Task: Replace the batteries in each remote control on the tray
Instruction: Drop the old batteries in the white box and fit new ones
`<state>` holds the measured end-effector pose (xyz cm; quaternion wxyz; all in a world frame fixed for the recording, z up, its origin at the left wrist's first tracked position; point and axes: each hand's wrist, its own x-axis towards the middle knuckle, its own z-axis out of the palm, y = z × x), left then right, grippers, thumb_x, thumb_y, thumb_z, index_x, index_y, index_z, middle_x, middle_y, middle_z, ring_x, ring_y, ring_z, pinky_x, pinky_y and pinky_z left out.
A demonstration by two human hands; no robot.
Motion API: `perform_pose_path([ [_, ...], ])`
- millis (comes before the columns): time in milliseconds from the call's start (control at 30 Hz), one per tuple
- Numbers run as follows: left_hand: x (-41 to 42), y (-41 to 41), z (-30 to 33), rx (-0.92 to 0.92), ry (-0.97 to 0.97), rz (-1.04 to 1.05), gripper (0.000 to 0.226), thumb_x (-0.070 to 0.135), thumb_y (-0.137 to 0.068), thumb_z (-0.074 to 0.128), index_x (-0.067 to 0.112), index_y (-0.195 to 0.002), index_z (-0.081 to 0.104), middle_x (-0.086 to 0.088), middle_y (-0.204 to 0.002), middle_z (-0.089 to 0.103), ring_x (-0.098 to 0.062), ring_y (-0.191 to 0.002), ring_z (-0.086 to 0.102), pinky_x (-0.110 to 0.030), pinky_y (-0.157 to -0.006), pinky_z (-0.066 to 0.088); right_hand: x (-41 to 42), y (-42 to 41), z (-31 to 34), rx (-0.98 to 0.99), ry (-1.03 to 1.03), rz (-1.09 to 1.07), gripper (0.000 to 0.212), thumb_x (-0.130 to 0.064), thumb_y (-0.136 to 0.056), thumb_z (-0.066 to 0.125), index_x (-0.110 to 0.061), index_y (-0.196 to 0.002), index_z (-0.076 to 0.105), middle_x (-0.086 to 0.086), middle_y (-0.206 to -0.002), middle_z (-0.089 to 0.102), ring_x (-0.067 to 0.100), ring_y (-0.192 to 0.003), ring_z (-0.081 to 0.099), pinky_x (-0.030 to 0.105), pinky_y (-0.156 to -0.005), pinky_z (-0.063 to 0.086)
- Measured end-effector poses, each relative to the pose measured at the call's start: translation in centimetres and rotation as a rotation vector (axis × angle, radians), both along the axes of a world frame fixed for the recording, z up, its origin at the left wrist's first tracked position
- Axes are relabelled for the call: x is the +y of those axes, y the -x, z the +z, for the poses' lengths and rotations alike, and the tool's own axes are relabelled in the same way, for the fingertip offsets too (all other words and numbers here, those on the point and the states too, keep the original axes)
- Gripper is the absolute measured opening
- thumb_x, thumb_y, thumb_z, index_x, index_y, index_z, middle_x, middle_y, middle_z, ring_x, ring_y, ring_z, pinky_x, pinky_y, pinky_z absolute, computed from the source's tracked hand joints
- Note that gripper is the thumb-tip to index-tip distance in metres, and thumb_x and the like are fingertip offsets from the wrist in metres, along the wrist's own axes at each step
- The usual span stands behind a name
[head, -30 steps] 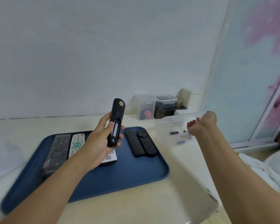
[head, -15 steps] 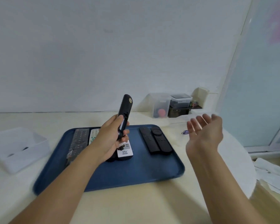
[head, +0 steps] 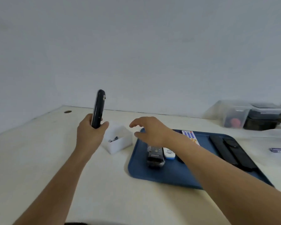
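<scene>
My left hand (head: 89, 135) grips a slim black remote (head: 98, 108) and holds it upright above the table, left of a small white box (head: 118, 143) with batteries inside. My right hand (head: 148, 129) hovers palm down over the blue tray's (head: 169, 174) left end, fingers loosely spread toward the white box; whether it holds anything cannot be seen. On the tray lie a dark grey remote (head: 154, 157), a white remote (head: 169, 153) with coloured buttons, and two black remotes (head: 232, 151) at the right.
Clear plastic containers (head: 250, 116) stand at the back right by the wall. A purple battery (head: 276, 149) lies on the table right of the tray. A round cable hole (head: 67, 111) sits at the back left corner.
The view swung left. My right hand crossed from the right side over the tray toward the white box. My left hand carried the black remote left, off the tray.
</scene>
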<state>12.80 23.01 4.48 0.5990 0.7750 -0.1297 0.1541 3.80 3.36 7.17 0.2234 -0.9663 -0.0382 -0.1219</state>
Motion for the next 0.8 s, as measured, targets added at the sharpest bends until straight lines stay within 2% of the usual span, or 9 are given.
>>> perform_pose_path([
  [133, 2.3, -0.9, -3.4, 0.136, 0.145, 0.099, 0.025, 0.011, -0.083, 0.075, 0.019, -0.104, 0.067, 0.001, -0.072, 0.057, -0.022, -0.06, 0.05, -0.031, -0.064, 0.043, 3.1, -3.1, -1.1, 0.155, 0.166, 0.075, 0.044, -0.02, -0.104, 0.043, -0.022, -0.148, 0.043, -0.001, -0.155, 0.041, 0.02, -0.14, 0.036, 0.033, -0.115, 0.029],
  [200, 2.6, -1.6, -4.5, 0.252, 0.284, 0.076, 0.032, 0.011, -0.079, 0.079, 0.018, -0.108, 0.067, 0.001, -0.071, 0.054, -0.019, -0.056, 0.047, -0.03, -0.061, 0.041, 4.1, -3.5, -1.8, 0.196, 0.21, 0.086, 0.041, -0.015, -0.103, 0.04, -0.022, -0.142, 0.053, 0.006, -0.146, 0.051, 0.026, -0.132, 0.046, 0.037, -0.11, 0.037],
  [267, 2.1, -1.9, -4.9, 0.318, 0.364, 0.018, 0.034, 0.009, -0.077, 0.083, 0.017, -0.105, 0.065, 0.002, -0.076, 0.054, -0.016, -0.058, 0.048, -0.029, -0.06, 0.041, 4.4, -3.5, -2.5, 0.158, 0.217, 0.095, 0.043, -0.01, -0.1, 0.039, -0.025, -0.133, 0.063, 0.008, -0.128, 0.064, 0.027, -0.114, 0.057, 0.038, -0.095, 0.048],
  [400, 1.4, -1.9, -4.5, 0.425, 0.485, -0.173, 0.036, -0.006, -0.074, 0.079, 0.019, -0.095, 0.063, 0.004, -0.079, 0.057, -0.011, -0.053, 0.045, -0.025, -0.051, 0.039, 3.7, -3.3, -3.3, 0.127, 0.24, 0.121, 0.045, 0.0, -0.088, 0.044, -0.023, -0.109, 0.076, 0.006, -0.094, 0.073, 0.026, -0.083, 0.062, 0.035, -0.076, 0.053],
  [467, 1.2, -1.7, -4.1, 0.443, 0.54, -0.305, 0.039, -0.017, -0.074, 0.07, 0.016, -0.093, 0.062, 0.005, -0.068, 0.055, -0.01, -0.046, 0.04, -0.021, -0.044, 0.035, 3.5, -2.8, -3.8, 0.113, 0.248, 0.155, 0.039, -0.001, -0.085, 0.047, -0.02, -0.102, 0.076, 0.002, -0.094, 0.075, 0.023, -0.086, 0.064, 0.036, -0.08, 0.053],
  [533, 1.0, -1.5, -4.2, 0.431, 0.538, -0.347, 0.038, -0.02, -0.076, 0.065, 0.014, -0.093, 0.062, 0.004, -0.063, 0.052, -0.011, -0.044, 0.037, -0.021, -0.044, 0.033, 3.3, -2.3, -4.1, 0.048, 0.164, 0.108, 0.035, -0.005, -0.091, 0.049, -0.02, -0.109, 0.075, 0.001, -0.105, 0.075, 0.02, -0.092, 0.065, 0.033, -0.087, 0.05],
  [633, 0.9, -1.6, -4.5, 0.433, 0.545, -0.33, 0.035, -0.017, -0.078, 0.064, 0.013, -0.095, 0.061, 0.004, -0.061, 0.05, -0.012, -0.045, 0.037, -0.022, -0.045, 0.036, 2.5, -2.3, -3.7, -0.098, 0.009, -0.037, 0.033, -0.006, -0.093, 0.055, -0.017, -0.121, 0.07, -0.001, -0.105, 0.07, 0.01, -0.084, 0.059, 0.021, -0.085, 0.046],
  [733, 1.0, -1.5, -4.4, 0.432, 0.538, -0.343, 0.033, -0.015, -0.078, 0.065, 0.012, -0.096, 0.061, 0.002, -0.062, 0.048, -0.012, -0.045, 0.039, -0.023, -0.047, 0.037, 2.3, -2.8, -3.4, -0.139, 0.015, -0.084, 0.035, -0.006, -0.09, 0.061, -0.02, -0.122, 0.068, -0.018, -0.088, 0.058, 0.008, -0.078, 0.053, 0.019, -0.081, 0.041],
  [800, 0.9, -1.5, -4.4, 0.428, 0.535, -0.344, 0.033, -0.015, -0.079, 0.064, 0.014, -0.093, 0.061, 0.001, -0.062, 0.047, -0.012, -0.046, 0.039, -0.024, -0.048, 0.037, 2.7, -3.0, -3.1, -0.135, 0.082, -0.058, 0.035, -0.009, -0.089, 0.064, -0.021, -0.122, 0.067, -0.019, -0.092, 0.061, 0.008, -0.08, 0.049, 0.023, -0.08, 0.042],
])
